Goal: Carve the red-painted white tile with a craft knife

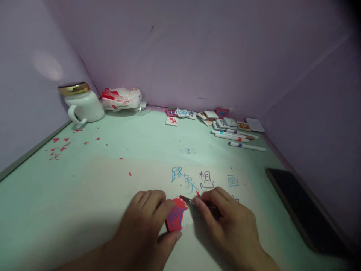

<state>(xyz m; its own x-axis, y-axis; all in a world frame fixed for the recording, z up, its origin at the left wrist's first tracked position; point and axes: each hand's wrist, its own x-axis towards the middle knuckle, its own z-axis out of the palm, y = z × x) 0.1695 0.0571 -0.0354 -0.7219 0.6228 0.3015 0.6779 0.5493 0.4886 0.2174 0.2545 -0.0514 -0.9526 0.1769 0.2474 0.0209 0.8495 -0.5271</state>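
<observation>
My left hand [148,226] pins a small square tile [176,216] to the pale green table [113,188]; the tile is coated in red with blue-purple marks. My right hand [225,222] grips a thin metal blade [186,199], its tip resting on the tile's upper right edge. A small red scrap lies just above the blade. Blue and black characters [194,180] are written on the table beyond my hands.
A white mug with a gold lid [81,101] and a red-and-white packet [121,98] stand at the back left. Several tiles [214,118] and marker pens [239,139] lie at the back right. A dark phone [299,207] lies right. Red flakes [60,146] are scattered on the left.
</observation>
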